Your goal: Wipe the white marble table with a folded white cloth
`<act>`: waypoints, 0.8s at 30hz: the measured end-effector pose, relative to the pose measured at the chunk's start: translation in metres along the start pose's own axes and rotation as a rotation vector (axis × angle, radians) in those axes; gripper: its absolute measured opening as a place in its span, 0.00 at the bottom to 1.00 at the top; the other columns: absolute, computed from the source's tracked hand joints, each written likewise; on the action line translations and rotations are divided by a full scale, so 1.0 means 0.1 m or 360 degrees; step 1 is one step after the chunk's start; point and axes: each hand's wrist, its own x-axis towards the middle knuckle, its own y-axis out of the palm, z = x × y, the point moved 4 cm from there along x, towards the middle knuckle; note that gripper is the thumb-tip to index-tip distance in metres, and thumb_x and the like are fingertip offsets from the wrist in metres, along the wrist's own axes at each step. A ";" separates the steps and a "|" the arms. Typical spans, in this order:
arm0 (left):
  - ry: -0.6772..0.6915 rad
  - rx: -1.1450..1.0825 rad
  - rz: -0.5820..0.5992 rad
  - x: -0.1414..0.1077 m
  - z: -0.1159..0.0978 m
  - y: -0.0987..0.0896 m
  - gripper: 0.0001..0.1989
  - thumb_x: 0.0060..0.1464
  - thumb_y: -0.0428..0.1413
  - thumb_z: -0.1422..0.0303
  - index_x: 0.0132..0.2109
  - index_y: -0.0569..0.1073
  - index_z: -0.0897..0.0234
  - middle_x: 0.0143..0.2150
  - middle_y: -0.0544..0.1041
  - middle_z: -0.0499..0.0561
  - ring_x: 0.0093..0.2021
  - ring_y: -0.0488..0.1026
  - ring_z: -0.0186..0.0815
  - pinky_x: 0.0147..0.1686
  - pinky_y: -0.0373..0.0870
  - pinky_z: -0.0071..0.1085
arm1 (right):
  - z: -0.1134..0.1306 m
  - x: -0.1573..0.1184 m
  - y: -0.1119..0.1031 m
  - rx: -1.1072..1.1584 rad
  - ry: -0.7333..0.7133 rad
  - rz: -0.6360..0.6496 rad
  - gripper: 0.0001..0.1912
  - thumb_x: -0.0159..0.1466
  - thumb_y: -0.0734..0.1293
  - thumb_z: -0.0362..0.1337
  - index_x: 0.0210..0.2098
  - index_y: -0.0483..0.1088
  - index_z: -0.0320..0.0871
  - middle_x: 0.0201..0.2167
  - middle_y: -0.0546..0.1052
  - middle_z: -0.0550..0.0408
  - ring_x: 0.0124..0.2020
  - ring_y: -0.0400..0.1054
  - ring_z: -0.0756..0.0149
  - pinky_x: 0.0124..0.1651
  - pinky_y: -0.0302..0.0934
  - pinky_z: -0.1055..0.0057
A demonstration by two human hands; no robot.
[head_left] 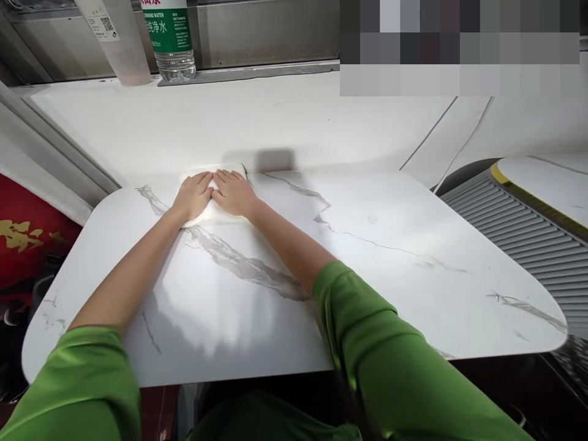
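Note:
Both my hands lie flat on a folded white cloth (215,214) near the far edge of a white marble-patterned table (390,275). My left hand (195,195) presses on the cloth's left part, fingers stretched out. Beside it, my right hand (234,193) rests on the right part of the cloth, fingers also straight, and the two hands nearly touch. The cloth lies flat on the tabletop under my palms; its middle is partly hidden by them.
Behind the table, a clear water bottle with a green label (172,43) and a translucent tall container (117,46) stand on the ledge. Curtain-like white fabric (37,153) hangs at the left. A ribbed grey panel (509,226) and thin cables are at the right.

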 end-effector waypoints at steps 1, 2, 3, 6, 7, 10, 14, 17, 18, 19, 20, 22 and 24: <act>0.0003 -0.0011 -0.0003 0.04 0.02 0.01 0.28 0.64 0.38 0.67 0.68 0.61 0.68 0.71 0.61 0.58 0.70 0.57 0.41 0.70 0.48 0.43 | -0.02 0.03 0.01 0.0013 0.0002 -0.0015 0.31 0.70 0.50 0.36 0.68 0.54 0.25 0.71 0.56 0.37 0.72 0.48 0.54 0.72 0.38 0.57; 0.0005 -0.0024 -0.0006 0.07 0.04 0.01 0.28 0.64 0.38 0.67 0.68 0.62 0.67 0.71 0.62 0.57 0.70 0.57 0.41 0.70 0.48 0.44 | -0.04 0.05 0.01 0.0028 0.0004 -0.0034 0.31 0.70 0.50 0.36 0.68 0.56 0.26 0.70 0.57 0.38 0.72 0.49 0.53 0.72 0.39 0.56; 0.0004 -0.0036 -0.0007 0.08 0.04 0.02 0.28 0.64 0.38 0.66 0.68 0.62 0.67 0.70 0.62 0.57 0.70 0.57 0.41 0.70 0.48 0.44 | -0.06 0.07 0.02 0.0041 0.0001 -0.0057 0.30 0.70 0.51 0.36 0.67 0.57 0.26 0.70 0.58 0.38 0.71 0.50 0.53 0.72 0.40 0.56; -0.0030 -0.0049 0.0015 0.06 0.01 0.00 0.28 0.65 0.38 0.66 0.68 0.60 0.67 0.71 0.61 0.57 0.71 0.55 0.42 0.70 0.46 0.46 | -0.07 0.07 0.04 0.0068 -0.0012 -0.0128 0.29 0.70 0.51 0.36 0.66 0.59 0.27 0.69 0.60 0.38 0.71 0.51 0.53 0.72 0.41 0.54; -0.0046 -0.0044 0.0031 0.04 -0.01 -0.01 0.28 0.65 0.37 0.66 0.69 0.60 0.67 0.72 0.60 0.57 0.72 0.54 0.42 0.71 0.45 0.47 | -0.07 0.05 0.05 0.0069 -0.0015 -0.0151 0.29 0.70 0.52 0.36 0.66 0.59 0.27 0.69 0.60 0.38 0.71 0.51 0.53 0.72 0.41 0.54; -0.0086 -0.0015 0.0076 -0.05 -0.10 -0.05 0.28 0.66 0.36 0.67 0.70 0.58 0.69 0.73 0.57 0.57 0.73 0.51 0.43 0.71 0.43 0.47 | -0.04 -0.02 0.05 0.0053 -0.0013 -0.0201 0.29 0.70 0.52 0.36 0.66 0.59 0.27 0.69 0.60 0.38 0.71 0.52 0.53 0.72 0.41 0.53; -0.0098 0.0010 0.0117 -0.26 -0.22 -0.10 0.29 0.66 0.36 0.68 0.70 0.56 0.70 0.74 0.55 0.57 0.73 0.49 0.41 0.71 0.41 0.45 | 0.08 -0.22 0.02 0.0037 0.0019 -0.0185 0.29 0.70 0.53 0.35 0.67 0.58 0.27 0.69 0.59 0.38 0.71 0.51 0.54 0.72 0.40 0.56; -0.0069 0.0019 0.0129 -0.53 -0.29 -0.11 0.29 0.66 0.36 0.68 0.70 0.56 0.71 0.74 0.55 0.58 0.74 0.49 0.41 0.71 0.40 0.46 | 0.24 -0.46 0.01 0.0025 -0.0002 -0.0190 0.29 0.70 0.54 0.34 0.67 0.58 0.26 0.69 0.60 0.37 0.71 0.52 0.54 0.72 0.41 0.55; -0.0050 0.0020 0.0124 -0.65 -0.31 -0.11 0.29 0.65 0.36 0.68 0.70 0.56 0.70 0.74 0.55 0.58 0.74 0.49 0.42 0.71 0.41 0.47 | 0.31 -0.56 0.01 0.0021 -0.0016 -0.0200 0.28 0.70 0.54 0.35 0.66 0.59 0.26 0.69 0.60 0.37 0.71 0.52 0.54 0.72 0.41 0.55; -0.0029 0.0017 0.0116 -0.77 -0.33 -0.12 0.29 0.65 0.36 0.68 0.70 0.56 0.69 0.74 0.55 0.57 0.74 0.49 0.42 0.71 0.41 0.48 | 0.38 -0.67 0.01 0.0017 -0.0030 -0.0215 0.28 0.70 0.54 0.35 0.66 0.59 0.25 0.68 0.61 0.36 0.70 0.52 0.53 0.72 0.42 0.55; -0.0010 0.0012 0.0106 -0.91 -0.35 -0.12 0.28 0.66 0.36 0.67 0.70 0.57 0.68 0.74 0.55 0.57 0.74 0.49 0.42 0.71 0.42 0.49 | 0.47 -0.78 0.01 0.0013 -0.0045 -0.0231 0.28 0.70 0.55 0.35 0.66 0.60 0.25 0.68 0.61 0.36 0.70 0.53 0.52 0.72 0.43 0.55; 0.0025 0.0004 0.0095 -1.21 -0.38 -0.14 0.28 0.66 0.36 0.66 0.70 0.56 0.66 0.74 0.55 0.57 0.74 0.49 0.42 0.71 0.42 0.50 | 0.65 -1.02 0.02 0.0007 -0.0073 -0.0260 0.28 0.70 0.55 0.35 0.65 0.60 0.24 0.67 0.62 0.35 0.70 0.54 0.50 0.72 0.44 0.54; 0.0044 0.0012 0.0098 -1.53 -0.41 -0.18 0.28 0.67 0.35 0.66 0.70 0.56 0.67 0.74 0.55 0.58 0.74 0.49 0.42 0.72 0.42 0.50 | 0.86 -1.25 0.02 -0.0002 -0.0112 -0.0283 0.29 0.70 0.55 0.36 0.65 0.61 0.22 0.67 0.63 0.33 0.69 0.54 0.48 0.71 0.44 0.52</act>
